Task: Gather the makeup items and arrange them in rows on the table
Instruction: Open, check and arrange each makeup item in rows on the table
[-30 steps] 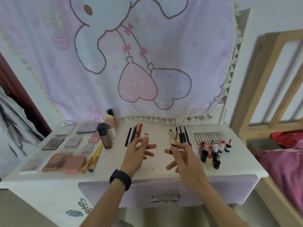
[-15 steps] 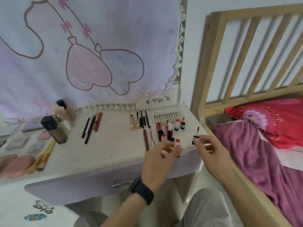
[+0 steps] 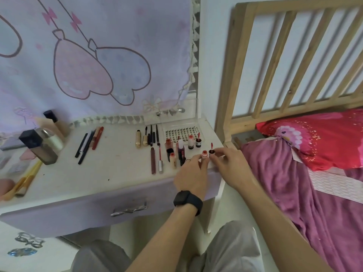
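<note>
My left hand (image 3: 193,172) pinches a small pink-capped lip tube (image 3: 204,154) at the table's front right corner. Right beside it, my right hand (image 3: 229,165) grips a dark little lip gloss bottle (image 3: 211,152) with a red wand sticking up. Both items stand upright and nearly touch. Behind them several lip tubes and small bottles (image 3: 180,149) stand in a cluster. Mascaras and liners (image 3: 148,137) lie in a row further back, and two long tubes (image 3: 156,161) lie in front of them. Pencils (image 3: 89,143) lie in a row at mid table.
The white table (image 3: 88,177) has a drawer handle (image 3: 128,211) below its front edge. Foundation bottles (image 3: 42,146), brushes (image 3: 25,182) and palettes sit at left. A lash tray (image 3: 181,132) lies at the back right. A wooden bed frame (image 3: 237,79) with pink bedding (image 3: 306,183) stands right.
The view has swung right from table centre toward the bed. Both hands moved to the right front corner and took hold of the two small lip items, now held closer together.
</note>
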`<state>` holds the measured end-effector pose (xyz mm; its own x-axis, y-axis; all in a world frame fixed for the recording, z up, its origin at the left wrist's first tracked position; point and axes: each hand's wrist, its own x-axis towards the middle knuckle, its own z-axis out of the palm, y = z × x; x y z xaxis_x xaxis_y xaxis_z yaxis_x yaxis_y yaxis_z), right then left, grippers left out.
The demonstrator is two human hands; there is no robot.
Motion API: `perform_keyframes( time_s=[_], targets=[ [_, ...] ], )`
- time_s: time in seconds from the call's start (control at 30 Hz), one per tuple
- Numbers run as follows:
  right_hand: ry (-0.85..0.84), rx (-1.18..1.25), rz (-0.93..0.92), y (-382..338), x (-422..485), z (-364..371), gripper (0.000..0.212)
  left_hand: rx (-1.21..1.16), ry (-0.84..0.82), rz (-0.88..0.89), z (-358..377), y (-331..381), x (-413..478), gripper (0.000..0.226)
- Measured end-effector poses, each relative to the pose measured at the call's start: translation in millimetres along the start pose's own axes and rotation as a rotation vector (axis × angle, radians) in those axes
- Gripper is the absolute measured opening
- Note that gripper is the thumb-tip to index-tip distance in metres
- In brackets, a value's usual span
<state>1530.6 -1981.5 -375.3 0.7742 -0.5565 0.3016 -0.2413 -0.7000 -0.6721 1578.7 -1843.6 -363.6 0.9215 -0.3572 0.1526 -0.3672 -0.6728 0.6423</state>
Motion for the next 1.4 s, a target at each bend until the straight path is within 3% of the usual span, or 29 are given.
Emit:
perform_keyframes(
  time_s=[0.37, 0.73, 1.4],
  targets=[
    [0.023, -0.106, -0.006, -2, 6, 5, 0.027, 0.116, -0.001, -0.137, 5, 15, 7, 0.031],
    [-0.104, -0.174, -0.059, -10, 25, 11, 0.029, 0.101, 0.038, -0.394, 10, 31, 16, 0.032],
    [-0.16, -0.148, -0.023, -14, 29, 10, 0.034, 0.11, 0.065, -0.452, 13, 35, 17, 0.03]
  ],
)
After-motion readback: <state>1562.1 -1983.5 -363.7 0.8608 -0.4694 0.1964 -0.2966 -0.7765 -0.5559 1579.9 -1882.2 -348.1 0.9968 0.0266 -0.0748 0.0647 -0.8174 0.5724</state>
